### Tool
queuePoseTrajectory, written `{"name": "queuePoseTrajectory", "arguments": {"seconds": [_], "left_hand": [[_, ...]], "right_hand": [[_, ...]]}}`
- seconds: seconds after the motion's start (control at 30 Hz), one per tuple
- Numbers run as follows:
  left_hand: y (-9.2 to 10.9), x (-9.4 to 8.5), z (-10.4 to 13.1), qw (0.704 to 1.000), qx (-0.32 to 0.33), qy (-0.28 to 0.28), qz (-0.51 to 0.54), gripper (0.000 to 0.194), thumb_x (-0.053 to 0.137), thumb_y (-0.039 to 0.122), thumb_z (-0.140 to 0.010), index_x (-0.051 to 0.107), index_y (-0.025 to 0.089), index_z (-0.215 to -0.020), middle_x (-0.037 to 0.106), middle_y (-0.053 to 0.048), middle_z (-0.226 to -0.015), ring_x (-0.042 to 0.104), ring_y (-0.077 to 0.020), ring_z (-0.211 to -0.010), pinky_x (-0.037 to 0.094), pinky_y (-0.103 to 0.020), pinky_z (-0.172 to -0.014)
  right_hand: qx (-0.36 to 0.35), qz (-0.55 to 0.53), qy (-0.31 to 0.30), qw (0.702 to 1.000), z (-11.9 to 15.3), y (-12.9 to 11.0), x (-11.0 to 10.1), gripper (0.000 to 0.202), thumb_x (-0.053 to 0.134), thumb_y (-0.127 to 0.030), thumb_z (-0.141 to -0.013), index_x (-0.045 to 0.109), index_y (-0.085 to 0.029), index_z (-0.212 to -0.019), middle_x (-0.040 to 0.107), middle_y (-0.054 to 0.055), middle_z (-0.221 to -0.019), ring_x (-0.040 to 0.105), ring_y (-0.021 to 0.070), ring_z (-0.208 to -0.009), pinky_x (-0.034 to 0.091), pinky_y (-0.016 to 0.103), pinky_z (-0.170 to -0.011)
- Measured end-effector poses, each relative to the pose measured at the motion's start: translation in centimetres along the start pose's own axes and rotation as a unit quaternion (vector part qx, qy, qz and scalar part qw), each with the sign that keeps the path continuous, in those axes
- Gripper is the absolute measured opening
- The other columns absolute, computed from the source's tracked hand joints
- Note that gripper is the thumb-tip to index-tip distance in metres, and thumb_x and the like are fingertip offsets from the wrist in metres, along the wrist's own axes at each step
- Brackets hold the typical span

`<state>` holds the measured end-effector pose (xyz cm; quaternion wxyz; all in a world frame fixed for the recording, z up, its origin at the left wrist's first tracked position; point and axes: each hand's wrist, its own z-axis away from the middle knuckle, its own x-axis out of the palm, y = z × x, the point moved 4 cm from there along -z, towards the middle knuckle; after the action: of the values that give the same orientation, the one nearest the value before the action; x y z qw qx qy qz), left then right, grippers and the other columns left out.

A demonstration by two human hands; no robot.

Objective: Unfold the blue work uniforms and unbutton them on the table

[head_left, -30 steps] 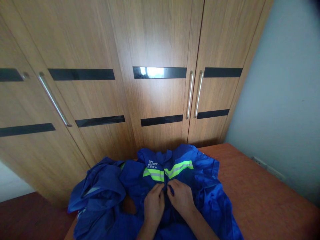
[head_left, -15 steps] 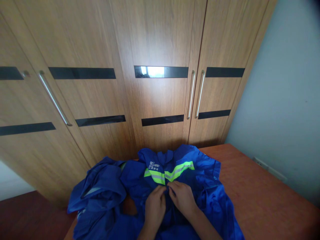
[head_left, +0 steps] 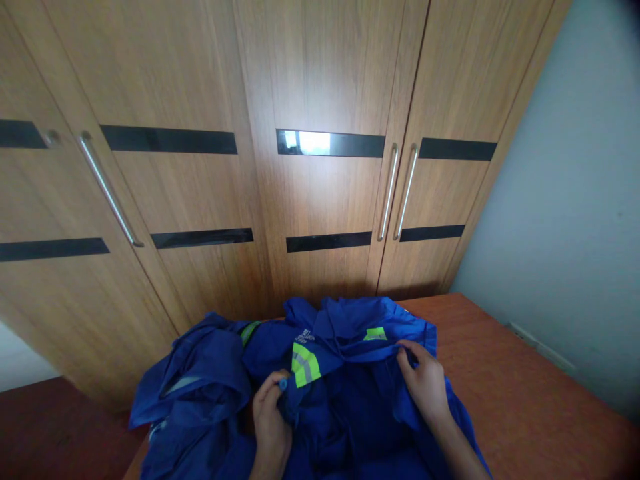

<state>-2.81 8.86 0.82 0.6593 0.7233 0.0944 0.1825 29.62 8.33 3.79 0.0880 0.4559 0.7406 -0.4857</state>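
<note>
A blue work jacket (head_left: 360,413) with yellow-green reflective strips and white lettering lies spread, its front parted. My left hand (head_left: 271,417) pinches the front edge on the left, beside a small round blue button (head_left: 283,384). On the right, my right hand (head_left: 424,381) grips the opposite front edge between thumb and fingers, pulling it outward. The dark blue inside of the jacket shows between my hands. Left of it is a crumpled heap of blue cloth (head_left: 205,380) with a reflective strip.
The garments rest on a reddish-brown table (head_left: 510,373). Behind it stands a wooden cabinet (head_left: 330,193) with metal handles and dark strips. A pale wall (head_left: 565,200) rises at the right, with a socket strip low down.
My hands were together at the middle of the jacket. They have moved apart to left and right, and the front has opened between them. The view has shifted slightly.
</note>
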Motion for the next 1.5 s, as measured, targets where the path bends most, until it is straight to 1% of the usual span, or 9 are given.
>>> {"name": "queuePoseTrajectory", "arguments": {"seconds": [0.17, 0.27, 0.43, 0.57, 0.7, 0.87, 1.1, 1.27, 1.5], "left_hand": [[0.3, 0.5, -0.4, 0.989, 0.013, -0.071, -0.127, 0.017, 0.052, 0.031, -0.064, 0.058, 0.019, -0.053, 0.044, 0.006, -0.046, 0.042, -0.0122, -0.046, 0.028, -0.022, -0.047], [0.2, 1.0, -0.3, 0.973, 0.025, -0.107, -0.202, 0.018, 0.051, 0.029, -0.068, 0.061, 0.020, -0.056, 0.047, 0.006, -0.046, 0.044, -0.0134, -0.047, 0.027, -0.022, -0.049], [0.2, 1.0, 0.1, 0.951, 0.045, -0.116, -0.282, 0.023, 0.045, 0.027, -0.074, 0.064, 0.022, -0.064, 0.052, 0.005, -0.050, 0.052, -0.0163, -0.052, 0.030, -0.023, -0.052], [0.4, 0.7, 0.2, 0.942, 0.054, -0.103, -0.315, 0.022, 0.044, 0.026, -0.076, 0.065, 0.023, -0.071, 0.056, 0.004, -0.052, 0.056, -0.0182, -0.054, 0.035, -0.024, -0.053], [2.3, 0.6, 0.8, 0.918, 0.165, -0.066, -0.354, 0.024, 0.046, 0.017, -0.074, 0.065, 0.025, -0.085, 0.069, 0.000, -0.084, 0.064, -0.0219, -0.080, 0.047, -0.030, -0.073], [6.3, 2.3, 3.7, 0.843, 0.359, -0.063, -0.396, 0.035, 0.048, 0.010, -0.074, 0.064, 0.024, -0.102, 0.065, -0.006, -0.104, 0.059, -0.0259, -0.100, 0.044, -0.042, -0.091], [9.4, 6.4, 6.9, 0.789, 0.438, -0.123, -0.413, 0.038, 0.050, 0.008, -0.078, 0.062, 0.024, -0.110, 0.063, -0.007, -0.116, 0.055, -0.0267, -0.110, 0.042, -0.044, -0.097], [7.4, 8.4, 5.6, 0.799, 0.416, -0.139, -0.412, 0.037, 0.048, 0.013, -0.083, 0.059, 0.021, -0.117, 0.063, -0.010, -0.118, 0.057, -0.0261, -0.111, 0.046, -0.045, -0.097], [3.1, 8.5, 3.1, 0.833, 0.345, -0.147, -0.408, 0.030, 0.047, 0.018, -0.086, 0.061, 0.019, -0.114, 0.067, -0.010, -0.109, 0.063, -0.0252, -0.100, 0.052, -0.043, -0.088]], "right_hand": [[-0.041, 0.151, -0.131, 0.979, 0.7, -0.2, 1.5, 0.026, 0.044, -0.016, -0.082, 0.067, -0.020, -0.091, 0.068, 0.008, -0.093, 0.064, 0.0229, -0.089, 0.049, 0.034, -0.083], [-0.074, 0.201, -0.148, 0.966, 0.9, -2.4, 1.6, 0.031, 0.046, -0.007, -0.074, 0.068, -0.021, -0.092, 0.065, 0.009, -0.104, 0.059, 0.0256, -0.100, 0.046, 0.037, -0.089], [-0.165, 0.117, -0.165, 0.965, 1.8, -7.8, 2.3, 0.041, 0.046, -0.002, -0.071, 0.065, -0.025, -0.100, 0.058, 0.004, -0.123, 0.046, 0.0225, -0.120, 0.034, 0.037, -0.104], [-0.195, 0.107, -0.190, 0.956, 2.1, -9.1, 4.8, 0.031, 0.056, -0.012, -0.075, 0.065, -0.024, -0.101, 0.052, 0.007, -0.132, 0.040, 0.0272, -0.126, 0.029, 0.045, -0.107], [-0.194, 0.122, -0.197, 0.953, 1.7, -8.1, 6.8, 0.026, 0.055, -0.011, -0.079, 0.066, -0.023, -0.099, 0.060, 0.008, -0.120, 0.050, 0.0264, -0.116, 0.035, 0.043, -0.100], [-0.183, 0.104, -0.201, 0.957, 1.0, -7.9, 6.7, 0.024, 0.047, -0.012, -0.087, 0.067, -0.024, -0.094, 0.067, 0.004, -0.089, 0.061, 0.0194, -0.088, 0.043, 0.030, -0.083], [-0.172, 0.061, -0.194, 0.964, 0.4, -8.7, 6.1, 0.024, 0.044, -0.017, -0.090, 0.067, -0.022, -0.098, 0.065, 0.004, -0.087, 0.062, 0.0178, -0.084, 0.046, 0.027, -0.077], [-0.161, -0.005, -0.178, 0.971, 0.4, -8.8, 5.9, 0.023, 0.046, -0.017, -0.089, 0.067, -0.020, -0.097, 0.068, 0.005, -0.089, 0.063, 0.0184, -0.084, 0.048, 0.028, -0.078], [-0.152, -0.019, -0.201, 0.968, 1.1, -9.5, 5.7, 0.026, 0.046, -0.014, -0.086, 0.070, -0.022, -0.092, 0.070, 0.004, -0.090, 0.065, 0.0177, -0.086, 0.048, 0.026, -0.080]]}}
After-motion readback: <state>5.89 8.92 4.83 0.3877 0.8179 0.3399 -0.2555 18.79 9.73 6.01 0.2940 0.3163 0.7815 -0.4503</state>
